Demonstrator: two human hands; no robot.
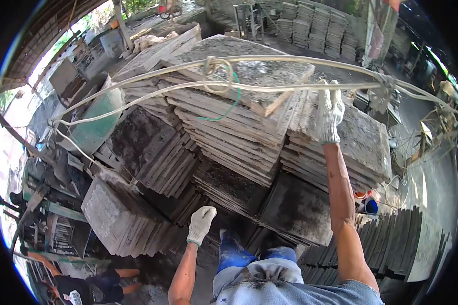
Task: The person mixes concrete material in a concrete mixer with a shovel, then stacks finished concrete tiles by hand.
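Note:
My right hand [331, 113], in a white knit glove, is stretched forward over the right-hand stack of boards [364, 140], its fingertips at a pale cable [290, 87] that crosses the view. Whether the fingers grip the cable is unclear. My left hand [202, 224], gloved too, is curled in front of my body, above the dark lower boards; nothing shows in it. A tall stack of worn grey boards [229, 132] rises ahead of me. The cable has a coiled knot [218, 73] with a thin green string [232, 104] hanging from it.
Lower stacks of boards stand at left [107, 213] and near my legs [300, 208]. Thin sheets [392, 239] stand upright at right. A blue bucket [371, 206] sits beside them. Another person [89, 290] is at the lower left. More stacks [315, 30] line the back.

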